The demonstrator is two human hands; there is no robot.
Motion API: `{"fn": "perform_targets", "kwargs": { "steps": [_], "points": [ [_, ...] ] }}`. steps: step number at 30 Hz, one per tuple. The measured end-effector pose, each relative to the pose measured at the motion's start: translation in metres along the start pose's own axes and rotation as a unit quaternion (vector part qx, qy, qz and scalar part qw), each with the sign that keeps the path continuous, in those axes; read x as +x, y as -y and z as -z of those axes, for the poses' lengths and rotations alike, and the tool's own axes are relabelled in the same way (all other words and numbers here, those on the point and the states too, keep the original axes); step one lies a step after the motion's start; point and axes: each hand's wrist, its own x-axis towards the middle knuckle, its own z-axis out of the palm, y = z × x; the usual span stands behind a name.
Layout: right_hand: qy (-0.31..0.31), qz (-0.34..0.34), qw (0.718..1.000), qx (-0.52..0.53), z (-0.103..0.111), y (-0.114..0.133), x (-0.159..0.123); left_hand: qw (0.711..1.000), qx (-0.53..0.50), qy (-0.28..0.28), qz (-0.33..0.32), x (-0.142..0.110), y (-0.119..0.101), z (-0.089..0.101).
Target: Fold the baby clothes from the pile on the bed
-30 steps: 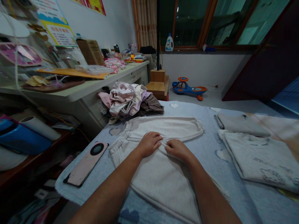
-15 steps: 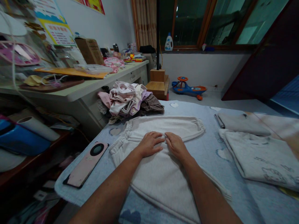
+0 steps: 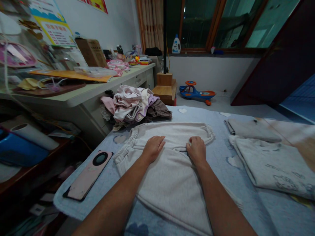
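A pair of white sweatpants (image 3: pixel 169 183) lies spread on the blue blanket (image 3: pixel 221 164), one leg stretched across the far side. My left hand (image 3: pixel 153 148) rests flat on the fabric, fingers together and stretched out. My right hand (image 3: pixel 197 150) sits to its right on the same cloth, fingers curled down onto the leg's edge. Both forearms reach in from the bottom of the view.
A pink phone (image 3: pixel 88 175) lies face down at the blanket's left edge. A heap of crumpled clothes (image 3: pixel 134 105) sits beyond the sweatpants. Folded grey garments (image 3: pixel 273 164) lie at the right. A cluttered desk (image 3: pixel 81 93) runs along the left; a toy car (image 3: pixel 197 91) stands on the floor.
My right hand has slid to the right along the sweatpants, away from my left hand, which has stayed nearly in place. The camera has tilted slightly.
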Motion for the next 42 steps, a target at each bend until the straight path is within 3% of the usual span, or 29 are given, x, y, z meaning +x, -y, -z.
{"fn": "perform_targets", "kwargs": {
  "steps": [3, 6, 8, 12, 19, 22, 24, 27, 30, 32, 37, 42],
  "points": [
    [0.013, 0.081, 0.995, 0.059, -0.007, 0.004, -0.001, 0.997, 0.072, 0.034, 0.005, -0.001, 0.0, -0.002],
    [0.082, 0.169, 0.98, 0.072, -0.01, 0.011, -0.004, 0.993, 0.101, 0.062, 0.013, -0.003, -0.003, -0.003],
    [0.132, 0.186, 0.973, 0.041, -0.009, 0.015, -0.006, 0.992, 0.106, 0.071, 0.019, -0.004, -0.005, -0.002],
    [0.161, 0.124, 0.979, -0.031, -0.006, 0.014, -0.006, 0.99, 0.107, 0.081, 0.038, -0.006, -0.007, -0.001],
    [0.138, -0.045, 0.986, -0.08, -0.002, -0.01, 0.008, 0.988, 0.109, 0.091, 0.057, -0.005, -0.011, 0.002],
    [0.131, -0.067, 0.986, -0.074, 0.002, -0.001, 0.018, 0.988, 0.109, 0.097, 0.058, -0.005, -0.011, 0.002],
    [0.127, -0.023, 0.99, -0.053, 0.001, 0.017, 0.024, 0.987, 0.111, 0.099, 0.057, -0.004, -0.011, 0.002],
    [0.157, 0.115, 0.981, -0.01, -0.006, 0.045, 0.031, 0.988, 0.113, 0.096, 0.053, -0.004, -0.01, 0.002],
    [0.185, 0.189, 0.964, -0.009, -0.014, 0.05, 0.037, 0.988, 0.114, 0.092, 0.05, -0.004, -0.009, 0.001],
    [0.178, 0.166, 0.97, -0.029, -0.017, 0.037, 0.042, 0.988, 0.116, 0.093, 0.05, -0.004, -0.009, 0.001],
    [0.115, 0.031, 0.989, -0.084, -0.018, -0.013, 0.053, 0.987, 0.119, 0.096, 0.049, -0.004, -0.008, 0.001],
    [0.075, -0.057, 0.991, -0.096, -0.02, -0.026, 0.056, 0.988, 0.118, 0.092, 0.048, -0.005, -0.006, 0.0]
  ]
}}
